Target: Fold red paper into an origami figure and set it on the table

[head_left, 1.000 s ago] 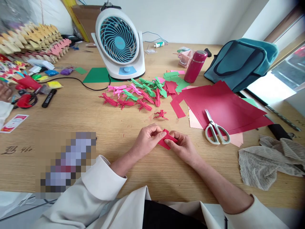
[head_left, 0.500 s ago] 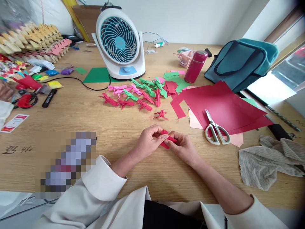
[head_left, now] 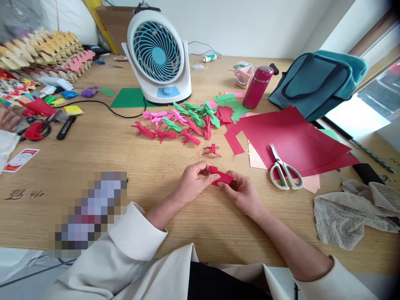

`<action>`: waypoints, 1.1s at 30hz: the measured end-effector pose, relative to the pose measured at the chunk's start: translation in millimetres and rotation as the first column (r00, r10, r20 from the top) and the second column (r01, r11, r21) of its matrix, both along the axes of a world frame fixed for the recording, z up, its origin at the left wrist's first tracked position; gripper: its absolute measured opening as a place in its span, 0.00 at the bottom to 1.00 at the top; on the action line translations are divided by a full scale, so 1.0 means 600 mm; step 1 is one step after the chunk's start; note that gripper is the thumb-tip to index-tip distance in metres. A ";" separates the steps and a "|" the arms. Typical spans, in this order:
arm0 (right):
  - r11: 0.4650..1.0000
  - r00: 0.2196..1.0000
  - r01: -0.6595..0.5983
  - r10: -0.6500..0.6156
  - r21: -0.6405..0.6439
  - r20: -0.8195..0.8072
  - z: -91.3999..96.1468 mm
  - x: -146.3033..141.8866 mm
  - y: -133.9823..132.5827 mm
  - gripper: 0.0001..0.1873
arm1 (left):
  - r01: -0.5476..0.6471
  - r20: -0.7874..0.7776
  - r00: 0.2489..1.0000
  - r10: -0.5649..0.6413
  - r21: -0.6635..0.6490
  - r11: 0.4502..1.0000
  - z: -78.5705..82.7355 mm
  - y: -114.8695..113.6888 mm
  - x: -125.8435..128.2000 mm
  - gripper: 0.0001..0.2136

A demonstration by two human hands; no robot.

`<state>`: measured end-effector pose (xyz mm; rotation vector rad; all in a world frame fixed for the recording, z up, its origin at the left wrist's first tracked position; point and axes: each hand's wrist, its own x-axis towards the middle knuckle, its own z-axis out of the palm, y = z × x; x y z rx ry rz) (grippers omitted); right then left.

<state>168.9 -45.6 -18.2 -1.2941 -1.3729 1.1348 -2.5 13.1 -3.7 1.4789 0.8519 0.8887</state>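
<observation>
A small folded piece of red paper [head_left: 220,176] is pinched between both hands just above the wooden table [head_left: 125,166]. My left hand [head_left: 193,183] grips its left end with thumb and fingers closed. My right hand [head_left: 242,192] holds its right end, fingers curled under it. Beyond the hands lies one small red folded figure [head_left: 211,150], and further back a row of several red, pink and green folded figures [head_left: 178,123].
Red paper sheets [head_left: 293,139] with white-handled scissors [head_left: 284,168] lie to the right, a grey cloth [head_left: 350,212] at the right edge. A fan [head_left: 158,56], a maroon bottle [head_left: 258,86] and a teal bag [head_left: 315,81] stand at the back. Craft clutter fills the far left.
The red paper has been folded flatter and narrower between the fingers. Both hands stay in the same spot.
</observation>
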 end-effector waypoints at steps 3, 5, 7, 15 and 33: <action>1.000 1.000 -0.009 0.009 0.019 0.007 0.001 0.002 0.001 0.14 | 0.009 -0.055 0.998 -0.005 0.066 0.998 0.005 0.000 0.000 0.08; 0.999 1.000 -0.014 0.014 0.031 0.001 0.002 0.002 0.001 0.13 | 0.008 -0.099 0.995 0.004 0.126 0.992 0.009 -0.001 0.000 0.08; 0.998 1.000 -0.020 0.020 0.052 0.001 0.002 0.002 0.001 0.12 | 0.020 -0.131 0.991 0.002 0.165 0.986 0.012 -0.002 0.000 0.07; 0.979 0.982 -0.034 -0.004 0.199 0.188 0.009 0.012 -0.002 0.07 | 0.086 -0.130 0.990 -0.055 0.240 0.967 0.008 0.008 -0.008 0.06; 0.796 0.798 -0.267 -0.134 0.543 0.588 0.037 0.068 -0.008 0.06 | 0.207 -0.193 0.974 -0.121 0.528 0.823 0.000 0.024 -0.022 0.04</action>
